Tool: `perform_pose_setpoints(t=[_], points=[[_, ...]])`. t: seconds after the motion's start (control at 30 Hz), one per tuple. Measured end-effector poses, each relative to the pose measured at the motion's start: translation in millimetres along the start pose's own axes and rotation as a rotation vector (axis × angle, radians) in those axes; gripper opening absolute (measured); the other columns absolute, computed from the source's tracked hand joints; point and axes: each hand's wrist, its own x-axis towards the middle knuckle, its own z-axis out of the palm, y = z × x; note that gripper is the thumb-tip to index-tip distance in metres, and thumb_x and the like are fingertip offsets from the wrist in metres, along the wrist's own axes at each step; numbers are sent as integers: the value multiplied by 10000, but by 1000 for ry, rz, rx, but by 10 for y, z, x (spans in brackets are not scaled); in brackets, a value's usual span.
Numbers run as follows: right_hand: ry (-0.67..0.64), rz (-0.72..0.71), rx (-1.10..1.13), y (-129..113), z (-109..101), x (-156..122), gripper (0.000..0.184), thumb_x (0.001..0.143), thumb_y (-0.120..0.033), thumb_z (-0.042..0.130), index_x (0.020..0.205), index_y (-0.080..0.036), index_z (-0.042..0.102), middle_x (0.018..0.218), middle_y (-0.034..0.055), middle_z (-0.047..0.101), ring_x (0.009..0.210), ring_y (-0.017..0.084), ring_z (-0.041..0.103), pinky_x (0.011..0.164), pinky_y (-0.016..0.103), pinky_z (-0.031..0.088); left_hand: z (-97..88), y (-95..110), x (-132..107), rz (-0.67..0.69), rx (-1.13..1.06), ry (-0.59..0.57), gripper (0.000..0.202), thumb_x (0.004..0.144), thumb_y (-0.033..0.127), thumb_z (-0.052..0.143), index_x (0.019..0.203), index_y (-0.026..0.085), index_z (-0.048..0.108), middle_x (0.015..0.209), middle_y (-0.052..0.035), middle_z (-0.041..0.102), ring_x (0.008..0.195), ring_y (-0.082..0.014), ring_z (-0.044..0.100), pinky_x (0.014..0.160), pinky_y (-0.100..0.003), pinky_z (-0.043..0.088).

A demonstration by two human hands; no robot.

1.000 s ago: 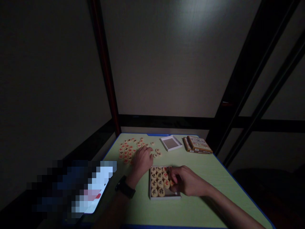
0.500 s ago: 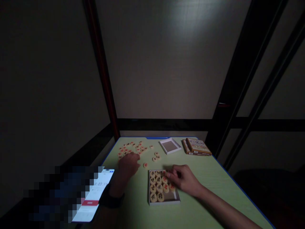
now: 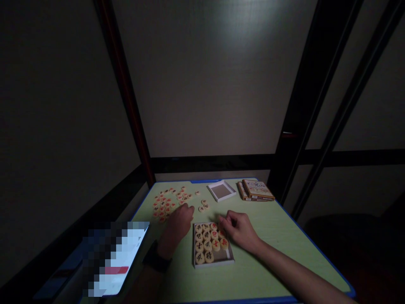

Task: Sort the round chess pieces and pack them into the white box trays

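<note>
My left hand (image 3: pixel 180 220) has its fingers bent together over the table, left of a shallow white-walled box (image 3: pixel 215 266). What its fingertips hold, if anything, is hidden. My right hand (image 3: pixel 239 228) is at the box's far right corner with fingers curled and thumb against them; I cannot make out anything between them. Round Chinese chess pieces with black characters (image 3: pixel 206 236) fill the box's left columns. Pieces with red characters (image 3: pixel 215 245) lie to their right, one partly covered by my right hand. The box's near right part shows bare bottom.
Many loose chess pieces (image 3: pixel 162 201) are scattered at the table's far left, with several more (image 3: pixel 204 206) nearer the middle. A white lid or tray (image 3: pixel 222 191) and two stacked printed boxes (image 3: pixel 257 189) lie at the back. A lit phone (image 3: pixel 126 253) is at the left.
My left hand has moved right, over where a lone red chess piece lay. My right hand has drawn back slightly from a red piece in the box's far row. The view has shifted a little.
</note>
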Motion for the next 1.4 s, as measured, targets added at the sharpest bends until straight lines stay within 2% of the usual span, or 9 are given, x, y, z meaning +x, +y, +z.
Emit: perform_pose_setpoints(t=[0.13,0.2,0.3,0.37,0.53,0.77,1.07,1.23,1.4], points=[[35,-31,-3,1,32,-12,433,898,-454,509,554,-219,394,454,-51,443,440,91,391,470,221,293,40,28,48,-18,-31,14,302,923,35,373,1079,104,622,1136,-168,662,1108,-255,617,954,-364,470],[69,-62,-23,-13,20,-17,389,904,-428,525,594,-214,427,488,-48,468,461,97,418,478,221,313,27,72,79,10,-129,80,286,938,76,388,1101,107,621,1138,-162,672,1109,-251,620,974,-368,467],[101,-161,-75,-39,-8,-28,232,880,-400,604,788,-197,540,670,-12,578,569,122,507,532,229,388,-9,197,99,115,-393,233,245,923,172,485,1109,159,645,1116,-112,699,1059,-227,646,965,-350,484],[114,-246,-97,-43,-17,-36,236,863,-385,645,971,-190,565,845,33,626,672,148,561,596,250,447,-28,312,85,172,-599,276,191,883,236,547,1004,185,687,1009,-76,731,944,-208,679,889,-322,520],[136,-407,-94,-9,-5,-45,278,905,-338,611,1134,-199,537,1018,97,631,860,202,620,724,308,531,-14,551,16,161,-976,194,163,789,309,614,803,183,717,792,-42,760,750,-185,705,716,-267,552],[77,-568,-83,-55,12,-62,232,956,-211,534,1186,-218,567,1011,94,700,919,195,672,797,314,574,49,558,-33,33,-1046,214,132,717,302,661,719,178,706,731,-51,760,695,-201,718,643,-273,549],[13,-459,-12,-9,-17,-66,342,974,-245,498,1310,-226,559,1158,115,722,1005,202,712,883,329,588,67,462,-74,43,-1316,123,317,779,454,591,761,154,694,692,-70,744,638,-198,715,567,-259,528],[-3,-404,20,-19,-30,-57,334,963,-254,522,1293,-226,569,1133,105,729,950,195,720,854,326,595,62,488,-47,11,-1399,98,276,706,414,673,780,149,695,747,-86,763,639,-200,717,570,-264,529],[39,-414,20,-53,-7,-61,372,914,-279,619,1275,-217,558,1116,108,721,930,200,708,840,330,589,42,532,-25,-5,-1421,174,211,650,350,735,717,157,680,738,-92,761,685,-214,725,645,-286,567]])
